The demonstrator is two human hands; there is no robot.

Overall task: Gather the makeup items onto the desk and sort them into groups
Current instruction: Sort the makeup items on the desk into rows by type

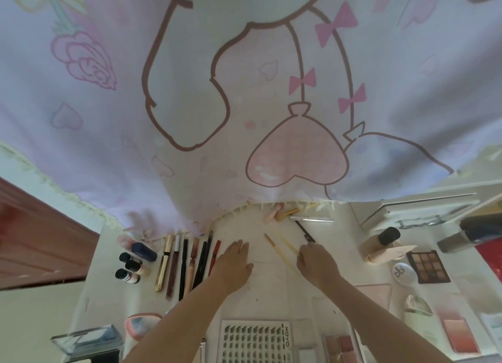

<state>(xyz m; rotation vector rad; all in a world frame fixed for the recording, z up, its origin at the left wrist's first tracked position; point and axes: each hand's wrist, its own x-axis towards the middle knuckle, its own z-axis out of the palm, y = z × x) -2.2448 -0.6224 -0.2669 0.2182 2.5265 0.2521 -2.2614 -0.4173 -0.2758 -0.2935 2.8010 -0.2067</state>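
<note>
1. Hidden or unclear: a printed curtain [190, 90] hangs over the far edge of the worktop [258, 281], and its fringed hem covers the far tips of the row of pencils and tubes [187, 262]. The lash tray [255, 341], the blush palette [339, 347] and the clear compact [87, 341] are cut off at the lower frame edge. The tall bottle [467, 237] on the right is blurred.
2. Left hand [235, 264]: released, fingers straight and together, palm flat on the worktop just right of the row.
3. Right hand [316, 259]: fingers curled, pinching the near end of a thin black pencil [305, 230]. The pencil's long axis runs diagonally, away from the person and to the left; its far end lies near a silver tube [312, 219], which lies crosswise.
4. Two pale yellow sticks [282, 249] lie between the hands, slanted, roughly parallel to each other.
5. The row items lie side by side, long axes pointing away from the person; casings are gold, dark red, black and red, slim and cylindrical.
6. Three small black-capped bottles [130, 267] and a dark blue cap [144, 251] lie left of the row.
7. Right side: a black-capped foundation bottle [380, 243] lying down, a rectangular eyeshadow palette [429, 266] with brown pans, and a round white compact [403, 273].
8. Two pink lipsticks [275, 213] lie at the hem.
</note>
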